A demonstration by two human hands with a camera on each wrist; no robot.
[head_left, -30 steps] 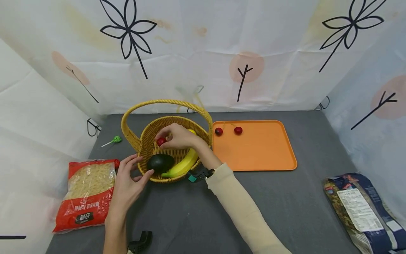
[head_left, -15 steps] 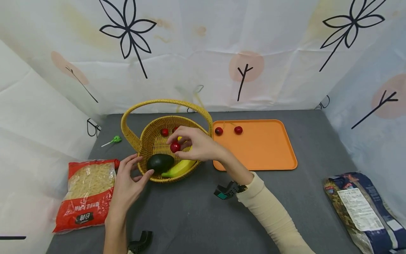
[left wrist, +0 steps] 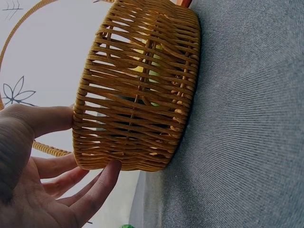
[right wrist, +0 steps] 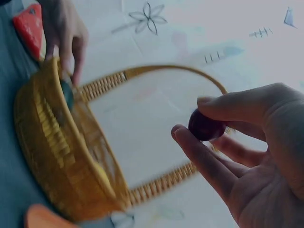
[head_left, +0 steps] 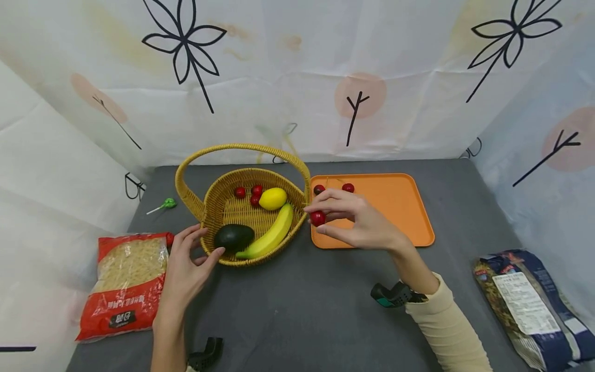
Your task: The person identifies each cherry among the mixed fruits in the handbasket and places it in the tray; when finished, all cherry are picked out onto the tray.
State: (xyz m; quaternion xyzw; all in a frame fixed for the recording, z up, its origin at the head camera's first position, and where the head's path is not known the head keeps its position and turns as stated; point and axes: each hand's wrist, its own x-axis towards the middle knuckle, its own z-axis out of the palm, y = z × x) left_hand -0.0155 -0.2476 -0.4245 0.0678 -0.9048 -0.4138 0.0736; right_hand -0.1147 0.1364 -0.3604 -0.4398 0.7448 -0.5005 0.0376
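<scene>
My right hand pinches a dark red cherry between thumb and fingertips, over the left edge of the orange tray. The right wrist view shows this cherry held up above the basket's height. My left hand grips the left rim of the yellow wicker basket, thumb and fingers spread around it in the left wrist view. Inside the basket lie three cherries, a lemon, a banana and a dark green avocado. Two more cherries rest at the tray's back left.
The basket's tall handle arches over its back. A red bag of pasta lies left of my left forearm, and a green lollipop behind it. At the far right is a dark blue food bag. White printed cloth encloses the grey table.
My right hand has moved right with the cherry, out of the basket and over the tray's left side. The lemon and the cherries in the basket are now uncovered. My left hand stays put.
</scene>
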